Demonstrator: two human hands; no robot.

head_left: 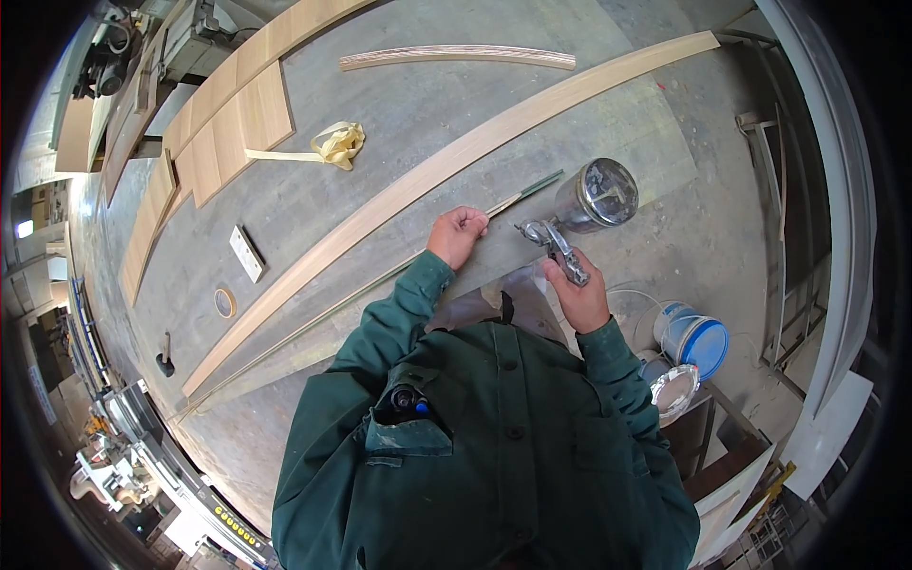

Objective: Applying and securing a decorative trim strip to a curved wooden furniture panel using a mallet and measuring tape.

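Observation:
My right hand (581,293) is wrapped round the grip of a metal spray gun (545,234). The gun's shiny cup (598,198), smeared with paint or residue, points away to the right. My left hand (458,236) is closed, thumb against fingers, on a long thin strip (380,281) that runs from the lower left up past my fingers. Beyond the hand, the strip's far end is dark green. Alongside it lies a long, wide, pale wooden board (456,157) on the grey worktop (399,123).
A moulded wood strip (456,57), joined wooden panels (223,123), a tangled yellow strap (338,144), a white block (247,254) and a tape roll (224,303) lie on the worktop. A blue-lidded bucket (703,347) and an open can (674,391) stand near my right elbow.

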